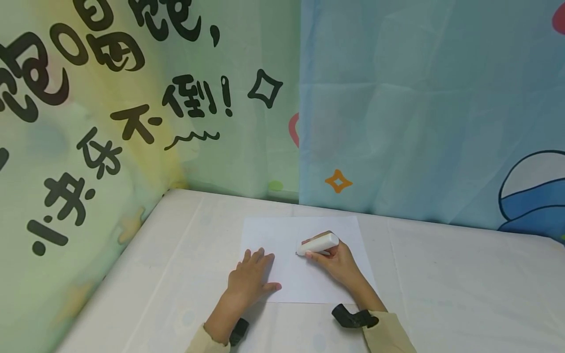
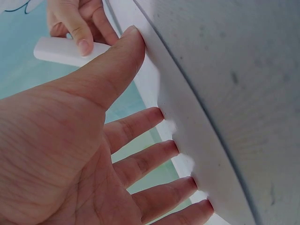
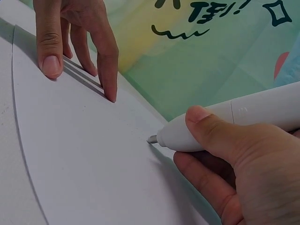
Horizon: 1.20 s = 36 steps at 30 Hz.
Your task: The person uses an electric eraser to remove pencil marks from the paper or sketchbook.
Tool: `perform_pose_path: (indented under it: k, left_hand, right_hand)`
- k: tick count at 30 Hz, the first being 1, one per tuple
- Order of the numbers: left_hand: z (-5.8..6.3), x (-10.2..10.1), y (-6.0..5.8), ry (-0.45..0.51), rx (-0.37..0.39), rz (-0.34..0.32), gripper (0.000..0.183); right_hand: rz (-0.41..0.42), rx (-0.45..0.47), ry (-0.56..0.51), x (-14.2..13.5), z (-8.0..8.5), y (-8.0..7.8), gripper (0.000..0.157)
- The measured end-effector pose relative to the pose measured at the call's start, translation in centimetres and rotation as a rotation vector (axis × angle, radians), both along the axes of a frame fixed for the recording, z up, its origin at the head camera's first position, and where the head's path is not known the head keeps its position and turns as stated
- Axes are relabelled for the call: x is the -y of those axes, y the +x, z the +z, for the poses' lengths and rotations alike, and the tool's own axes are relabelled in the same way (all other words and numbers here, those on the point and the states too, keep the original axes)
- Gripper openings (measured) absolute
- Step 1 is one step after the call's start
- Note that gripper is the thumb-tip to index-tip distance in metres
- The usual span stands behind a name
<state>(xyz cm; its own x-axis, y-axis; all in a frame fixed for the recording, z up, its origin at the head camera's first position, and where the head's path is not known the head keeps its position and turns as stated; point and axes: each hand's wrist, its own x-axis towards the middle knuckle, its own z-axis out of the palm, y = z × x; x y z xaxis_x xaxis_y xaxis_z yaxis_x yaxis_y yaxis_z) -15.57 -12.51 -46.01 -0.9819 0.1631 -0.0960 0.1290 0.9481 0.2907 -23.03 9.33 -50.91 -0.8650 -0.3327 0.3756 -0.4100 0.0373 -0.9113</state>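
A white sheet of paper (image 1: 318, 289) lies on the table. The left hand (image 1: 251, 277) is spread over its left part, fingertips and thumb pressing the paper; in the left wrist view the left hand (image 2: 93, 140) shows its palm with fingers apart. In the right hand (image 1: 342, 264) a thick white pen (image 1: 320, 243) is pinched between thumb and fingers, tilted over the sheet. The right wrist view shows the pen's (image 3: 180, 133) short metal tip touching or just above the paper; I cannot tell which. No clear mark is visible there.
A white cloth covers the table (image 1: 441, 284). Behind it hangs a blue curtain (image 1: 419, 122), and at the left a green-yellow printed curtain (image 1: 145, 186) with black writing. A black wrist strap (image 1: 353, 317) sits at the right sleeve.
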Motion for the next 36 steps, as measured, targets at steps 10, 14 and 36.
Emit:
perform_pose_path:
  k: [10, 14, 36]
  left_hand:
    - [0.10, 0.01, 0.12, 0.000, -0.018, -0.007, 0.067]
    - [0.03, -0.01, 0.09, 0.003, -0.020, -0.006, 0.067]
    - [0.02, -0.02, 0.19, 0.020, -0.028, -0.002, 0.066]
  right_hand:
    - [-0.016, 0.006, 0.037, 0.03, 0.22, 0.15, 0.027]
    - [-0.008, 0.006, 0.033, 0.00, 0.26, 0.14, 0.027]
    - [-0.012, 0.043, 0.054, 0.01, 0.53, 0.40, 0.029]
